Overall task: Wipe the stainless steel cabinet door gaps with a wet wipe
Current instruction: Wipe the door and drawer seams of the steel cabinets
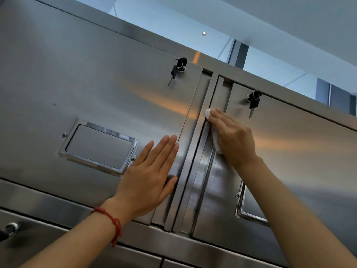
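Two stainless steel cabinet doors meet at a vertical gap (202, 132) with recessed pull strips. My right hand (233, 138) presses a white wet wipe (208, 113) flat against the strip beside the gap, on the right door (299, 161); most of the wipe is hidden under the palm and fingers. My left hand (152, 175) lies flat with straight fingers on the left door (77, 84), just left of the gap. A red string bracelet circles the left wrist.
Each door has a lock with keys hanging in it: left keys (178, 69), right keys (253, 101). Chrome label frames sit on the left door (98, 146) and right door (249, 209). More doors lie below. Ceiling and windows show above the cabinet top.
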